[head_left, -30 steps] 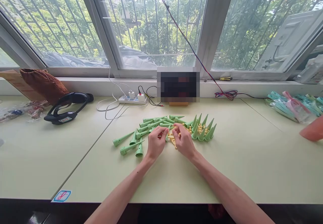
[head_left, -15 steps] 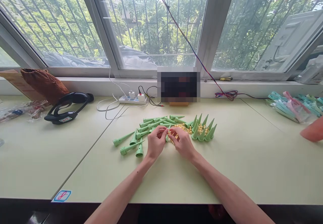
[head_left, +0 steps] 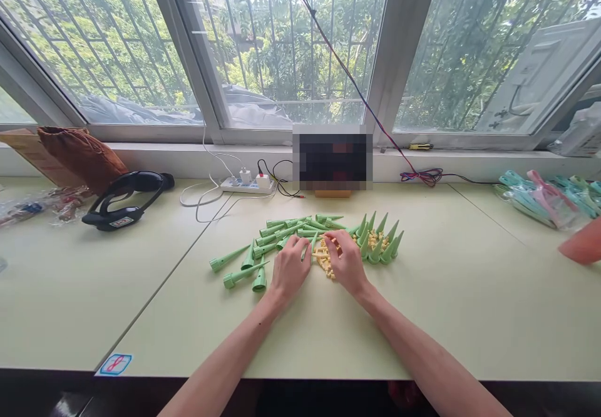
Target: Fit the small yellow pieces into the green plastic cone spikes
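On the pale green table (head_left: 328, 335), a heap of green plastic spikes (head_left: 263, 245) lies to the left, some on their sides. Several green cones (head_left: 378, 241) stand upright to the right. Small yellow pieces (head_left: 323, 259) are piled between them. My left hand (head_left: 288, 270) is curled, its fingers pinching a green spike (head_left: 312, 246) held nearly upright. My right hand (head_left: 347, 260) rests on the yellow pile with fingers bent down into it; I cannot see what they grip.
A black headset (head_left: 124, 201) and a brown bag (head_left: 79, 154) sit at the left. A white power strip (head_left: 246, 184) with cables lies by the window sill. Bagged teal and pink clips (head_left: 544, 201) lie at the right, beside an orange object (head_left: 582, 245).
My hands had met in front of me over the spike. Now they are apart, and my right hand has reached forward into the yellow pile.
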The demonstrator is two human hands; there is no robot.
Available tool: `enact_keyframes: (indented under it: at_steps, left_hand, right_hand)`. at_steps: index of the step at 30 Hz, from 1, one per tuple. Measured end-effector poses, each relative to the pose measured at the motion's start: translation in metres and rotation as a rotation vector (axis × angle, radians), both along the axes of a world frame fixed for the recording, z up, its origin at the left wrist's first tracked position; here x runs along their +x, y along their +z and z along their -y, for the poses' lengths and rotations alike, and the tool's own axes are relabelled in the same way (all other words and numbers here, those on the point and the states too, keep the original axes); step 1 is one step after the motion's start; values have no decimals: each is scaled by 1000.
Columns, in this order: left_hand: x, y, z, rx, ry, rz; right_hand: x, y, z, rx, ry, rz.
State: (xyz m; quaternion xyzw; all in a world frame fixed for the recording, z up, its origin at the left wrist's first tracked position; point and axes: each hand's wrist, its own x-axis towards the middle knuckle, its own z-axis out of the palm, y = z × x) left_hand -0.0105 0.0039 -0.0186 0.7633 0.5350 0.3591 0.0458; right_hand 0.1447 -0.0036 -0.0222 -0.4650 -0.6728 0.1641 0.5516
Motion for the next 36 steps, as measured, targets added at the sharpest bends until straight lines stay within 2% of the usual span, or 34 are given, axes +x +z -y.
enact_keyframes:
  at_steps: [6, 14, 19, 27, 32, 36]
  left_hand:
    - [-1, -1, -1, -38, 33, -132]
    - [1, 2, 1, -67, 1, -141]
    - [0, -2, 0, -74, -40, -175]
    - [0, -6, 0, -105, -33, -265]
    - [2, -6, 1, -110, -43, -207]
    - [3, -3, 1, -67, -56, -35]
  right_hand:
    - [0, 1, 1, 7, -3, 1]
    - [0, -1, 0, 15, -11, 7]
    - [0, -1, 1, 10, -10, 0]
    - [0, -1, 0, 5, -9, 5]
    - [0, 0, 0, 6, -11, 6]
    - [0, 1, 0, 8, -17, -8]
